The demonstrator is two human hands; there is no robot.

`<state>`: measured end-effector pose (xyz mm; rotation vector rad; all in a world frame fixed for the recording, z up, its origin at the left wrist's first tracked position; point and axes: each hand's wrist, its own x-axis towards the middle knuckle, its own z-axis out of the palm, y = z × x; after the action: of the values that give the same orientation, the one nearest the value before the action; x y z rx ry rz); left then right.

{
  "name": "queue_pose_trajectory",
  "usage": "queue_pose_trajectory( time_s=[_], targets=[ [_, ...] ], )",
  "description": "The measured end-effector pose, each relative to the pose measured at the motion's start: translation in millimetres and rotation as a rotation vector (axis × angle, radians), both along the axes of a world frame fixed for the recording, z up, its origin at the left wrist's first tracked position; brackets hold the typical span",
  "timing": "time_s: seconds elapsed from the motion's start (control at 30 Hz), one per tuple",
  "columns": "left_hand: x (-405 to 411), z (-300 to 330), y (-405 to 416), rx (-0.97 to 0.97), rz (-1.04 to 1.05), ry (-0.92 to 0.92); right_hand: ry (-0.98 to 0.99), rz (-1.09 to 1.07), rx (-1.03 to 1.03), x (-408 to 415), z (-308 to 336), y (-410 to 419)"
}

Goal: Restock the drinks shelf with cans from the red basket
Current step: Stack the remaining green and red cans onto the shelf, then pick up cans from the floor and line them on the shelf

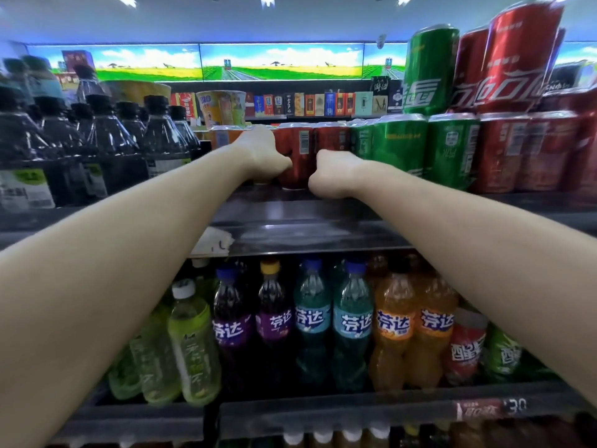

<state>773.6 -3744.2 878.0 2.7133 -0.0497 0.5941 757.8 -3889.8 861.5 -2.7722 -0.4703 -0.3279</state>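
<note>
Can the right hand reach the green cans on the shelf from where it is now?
Probably yes. The right hand is on the same shelf, just left of the green cans, and nothing stands between them.

bare shelf front (300,218), red cans (295,150) behind, green cans (400,147) right, dark bottles (106,140) left

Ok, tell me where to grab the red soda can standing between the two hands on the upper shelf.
Take the red soda can round its mid body from the open shelf front. It stands upright, and packed cans behind and beside it block the other sides.
</note>
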Motion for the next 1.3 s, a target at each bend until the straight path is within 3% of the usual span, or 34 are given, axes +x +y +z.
queue_pose_trajectory(
  time_s=[0.17, 0.37, 0.47, 0.57, 0.77, 0.93, 1.3],
  targets=[
    [-55.6, -14.4, 16.2, 0.006, -0.076, -0.179, -0.250, 0.045, 0.215, -22.7, 3.8, 5.4],
    [-129.4, -75.6, 30.7, 0.021, -0.240, -0.666, -0.576, 0.177, 0.501, -67.1, -33.7, 10.3],
    [-151.1, -131.0, 33.4, 0.074, -0.271, -0.697, -0.669, 0.275, 0.598, -92.7, -79.9, 14.7],
    [-163.5, -190.1, 33.4, 0.106, -0.292, -0.563, -0.584, 0.328, 0.664, -111.2, -136.2, 20.0],
    [-186.5, -306.7, 31.6, 0.074, -0.269, -0.157, -0.113, 0.311, 0.731, -140.4, -255.2, 19.5],
    [-217.9, -403.7, 27.0, -0.096, -0.101, 0.145, 0.272, 0.226, 0.694, -162.4, -364.2, 6.2],
    [-312.1, -577.1, 45.9, -0.332, 0.181, 0.743, 0.843, -0.038, 0.554, -238.4, -560.8, 5.0]
  ],
)
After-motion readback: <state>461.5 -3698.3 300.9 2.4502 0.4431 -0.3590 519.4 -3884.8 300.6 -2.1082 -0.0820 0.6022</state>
